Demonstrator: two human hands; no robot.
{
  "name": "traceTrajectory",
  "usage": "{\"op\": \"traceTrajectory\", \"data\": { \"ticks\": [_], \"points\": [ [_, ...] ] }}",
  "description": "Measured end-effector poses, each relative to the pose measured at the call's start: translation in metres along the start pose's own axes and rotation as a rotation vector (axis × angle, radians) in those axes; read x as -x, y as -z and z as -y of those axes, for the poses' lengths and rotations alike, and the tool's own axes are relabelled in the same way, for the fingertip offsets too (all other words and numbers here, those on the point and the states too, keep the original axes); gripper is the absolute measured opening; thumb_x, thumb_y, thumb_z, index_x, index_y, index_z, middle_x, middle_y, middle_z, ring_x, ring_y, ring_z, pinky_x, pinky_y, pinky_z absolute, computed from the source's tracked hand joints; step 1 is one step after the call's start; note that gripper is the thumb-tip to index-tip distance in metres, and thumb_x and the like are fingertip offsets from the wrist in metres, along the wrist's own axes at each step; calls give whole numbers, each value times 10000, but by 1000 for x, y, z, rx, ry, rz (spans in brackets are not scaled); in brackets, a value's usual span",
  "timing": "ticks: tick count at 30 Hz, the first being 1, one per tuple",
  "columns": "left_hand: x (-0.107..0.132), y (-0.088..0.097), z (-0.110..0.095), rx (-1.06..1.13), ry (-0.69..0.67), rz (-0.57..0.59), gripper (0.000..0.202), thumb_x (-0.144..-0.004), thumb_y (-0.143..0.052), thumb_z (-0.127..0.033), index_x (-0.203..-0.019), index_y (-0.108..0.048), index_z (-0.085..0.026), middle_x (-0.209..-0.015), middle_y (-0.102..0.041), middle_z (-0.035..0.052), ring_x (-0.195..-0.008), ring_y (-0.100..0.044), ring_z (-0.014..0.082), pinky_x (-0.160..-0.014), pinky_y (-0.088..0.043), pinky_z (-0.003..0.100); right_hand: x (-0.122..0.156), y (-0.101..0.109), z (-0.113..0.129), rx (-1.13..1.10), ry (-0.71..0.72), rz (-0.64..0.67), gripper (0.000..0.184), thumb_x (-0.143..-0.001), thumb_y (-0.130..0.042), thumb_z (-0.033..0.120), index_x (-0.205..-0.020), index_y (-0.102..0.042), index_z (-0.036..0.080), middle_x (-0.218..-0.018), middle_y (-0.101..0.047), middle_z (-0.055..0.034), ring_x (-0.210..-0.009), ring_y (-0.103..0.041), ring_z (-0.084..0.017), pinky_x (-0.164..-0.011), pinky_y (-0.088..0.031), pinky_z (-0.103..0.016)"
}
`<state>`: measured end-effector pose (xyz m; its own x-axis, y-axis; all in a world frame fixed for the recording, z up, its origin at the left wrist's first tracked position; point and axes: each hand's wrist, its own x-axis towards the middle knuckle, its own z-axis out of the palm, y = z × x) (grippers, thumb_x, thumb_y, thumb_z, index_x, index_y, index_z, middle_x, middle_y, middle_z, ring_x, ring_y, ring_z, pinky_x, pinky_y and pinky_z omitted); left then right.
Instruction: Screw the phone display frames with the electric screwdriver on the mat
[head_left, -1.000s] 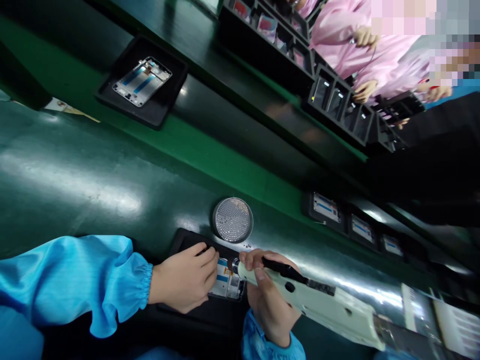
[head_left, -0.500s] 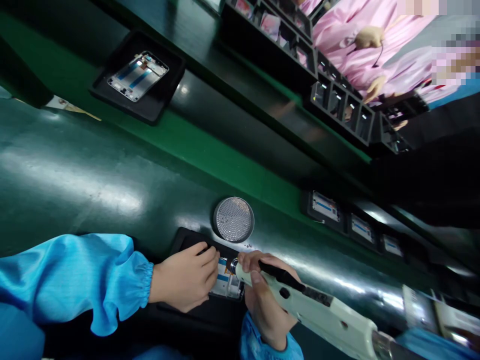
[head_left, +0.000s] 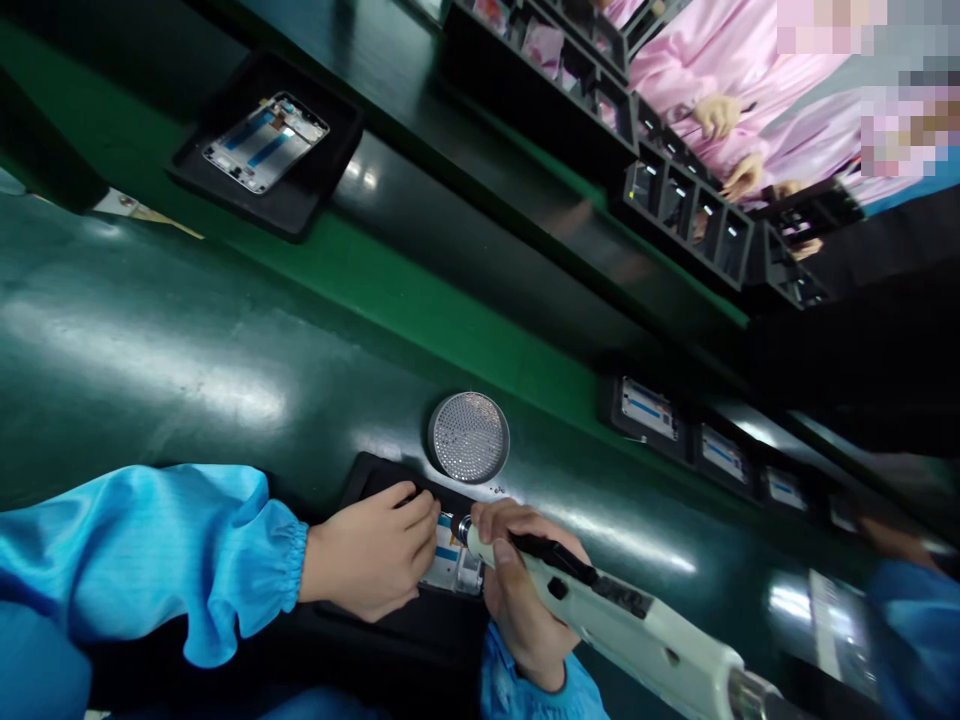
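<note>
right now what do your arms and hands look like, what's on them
Both arms wear loose, shiny bright blue sleeves. The left sleeve puffs out above a gathered elastic cuff, and the right sleeve is the same blue. The left hand and right hand are bare, with no gloves.

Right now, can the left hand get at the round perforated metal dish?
Probably yes. The left hand rests on the phone frame in the black tray, and the dish sits just past the tray's edge with nothing between them. The hand would have to leave the frame, though.
</note>
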<state>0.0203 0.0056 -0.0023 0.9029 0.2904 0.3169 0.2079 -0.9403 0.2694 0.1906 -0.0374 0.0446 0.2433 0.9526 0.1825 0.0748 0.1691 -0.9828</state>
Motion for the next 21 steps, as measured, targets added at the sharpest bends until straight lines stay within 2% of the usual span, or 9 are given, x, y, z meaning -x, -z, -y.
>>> {"op": "traceTrajectory", "data": {
  "ticks": [4, 8, 11, 13, 15, 21],
  "points": [
    [1, -1, 2, -7, -1, -7, 556, -904, -544, -541, -1108, -674, -40, -1192, -661, 226, -1118, -589, 346, -973, -402, 465, -3, 1, -2, -1, -22, -14, 188, -838, -615, 73, -941, -642, 228, -758, -620, 9, -710, -592, -154, -740, -535, -402],
    [-1, 4, 1, -31, 11, 26, 548, -873, -615, -542, -1116, -638, -51, -1188, -649, 218, -1095, -601, 339, -965, -433, 456, -26, 8, 12, -127, 11, -129, 194, -818, -668, 136, -970, -664, 257, -704, -611, 29, -672, -589, -146, -711, -527, -381],
    [-4, 13, -7, -133, -3, -16, 448, -877, -652, -375, -1176, -597, -46, -1166, -649, 213, -1047, -626, 328, -927, -464, 459, -53, 24, 31, -188, 98, -244, 186, -777, -702, 165, -940, -650, 239, -668, -592, 41, -654, -572, -136, -709, -505, -363],
    [-6, 21, -17, -219, -45, -79, 350, -898, -586, -205, -1210, -584, -45, -1114, -666, 190, -976, -647, 299, -859, -491, 440, -68, 37, 42, -197, 152, -331, 201, -727, -720, 157, -896, -628, 216, -637, -585, 48, -636, -568, -135, -727, -497, -373],
    [-6, 30, -28, -261, -79, -123, 308, -906, -505, -103, -1195, -597, -47, -1049, -677, 164, -895, -653, 259, -786, -506, 408, -78, 50, 47, -188, 202, -422, 210, -691, -718, 145, -860, -608, 202, -609, -569, 58, -617, -570, -137, -717, -497, -374],
    [-2, 50, -50, -171, -68, -107, 244, -940, -480, -69, -1137, -625, -64, -969, -659, 126, -854, -613, 207, -740, -517, 352, -82, 81, 36, -120, 245, -525, 218, -674, -722, 173, -869, -625, 181, -667, -581, 47, -612, -584, -139, -672, -514, -363]
  ]
}}
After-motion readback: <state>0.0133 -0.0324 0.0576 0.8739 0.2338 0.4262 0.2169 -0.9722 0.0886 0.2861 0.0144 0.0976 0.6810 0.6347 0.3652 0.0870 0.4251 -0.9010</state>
